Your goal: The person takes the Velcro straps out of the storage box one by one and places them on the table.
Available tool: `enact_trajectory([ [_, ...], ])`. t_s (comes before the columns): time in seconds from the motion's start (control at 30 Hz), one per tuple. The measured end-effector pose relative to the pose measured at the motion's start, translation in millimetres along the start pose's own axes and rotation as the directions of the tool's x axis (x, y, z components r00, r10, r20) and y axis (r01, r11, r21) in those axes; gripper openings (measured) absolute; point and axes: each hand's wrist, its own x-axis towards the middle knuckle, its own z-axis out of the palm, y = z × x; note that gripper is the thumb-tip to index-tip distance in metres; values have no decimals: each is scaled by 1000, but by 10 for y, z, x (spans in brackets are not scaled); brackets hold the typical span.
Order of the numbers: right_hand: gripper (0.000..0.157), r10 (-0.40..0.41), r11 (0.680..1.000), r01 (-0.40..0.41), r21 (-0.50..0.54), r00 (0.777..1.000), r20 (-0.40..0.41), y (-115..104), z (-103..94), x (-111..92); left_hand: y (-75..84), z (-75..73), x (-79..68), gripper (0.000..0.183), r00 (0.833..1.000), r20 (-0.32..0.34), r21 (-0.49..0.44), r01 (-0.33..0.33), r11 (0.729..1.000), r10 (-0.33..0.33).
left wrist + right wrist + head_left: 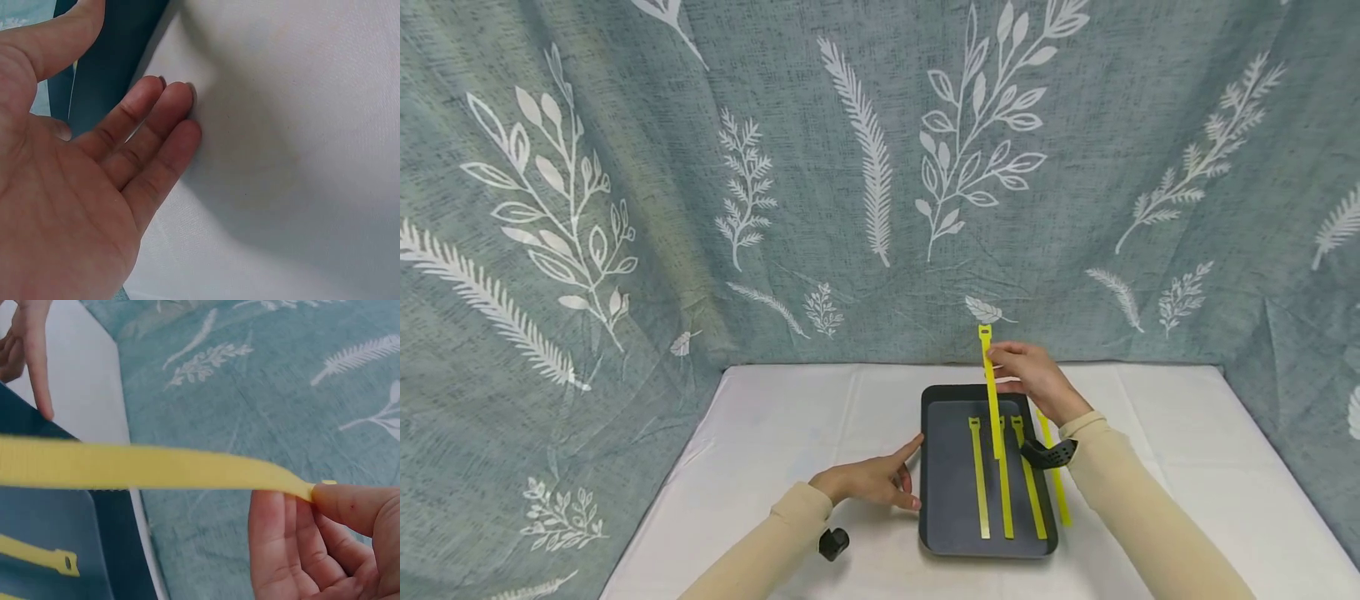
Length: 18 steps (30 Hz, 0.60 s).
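Observation:
My right hand (1030, 372) pinches a yellow hook-and-loop cable tie (991, 379) near its slotted head. In the right wrist view the thumb (353, 506) presses the tie (137, 464) against the fingers, and the strap stretches leftward. Its lower end overlaps the dark grey tray (951, 500) in the head view. Three more yellow ties lie lengthwise inside the tray, among them the left one (980, 483) and the right one (1032, 492). My left hand (874, 482) is at the tray's left side, index fingertip and thumb at the rim, other fingers (153, 178) loosely bent.
Another yellow tie (1060, 496) lies on the white cloth just right of the tray, partly hidden by the right wrist. A black band (1048, 455) is on that wrist. The white-covered table (790, 417) ends at a green leaf-patterned curtain (820, 208).

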Motion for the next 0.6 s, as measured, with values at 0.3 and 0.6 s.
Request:
enact_trajectory([
  [0.3, 54, 19, 1000, -19, -3, 999, -46, -12, -195, -50, 6, 17, -4, 104, 1000, -3, -5, 5, 1000, -5],
  [0.6, 58, 37, 998, -41, -41, 995, -91, 0, -400, -129, 16, 3, -18, 104, 1000, 2, -13, -1, 1000, 1],
])
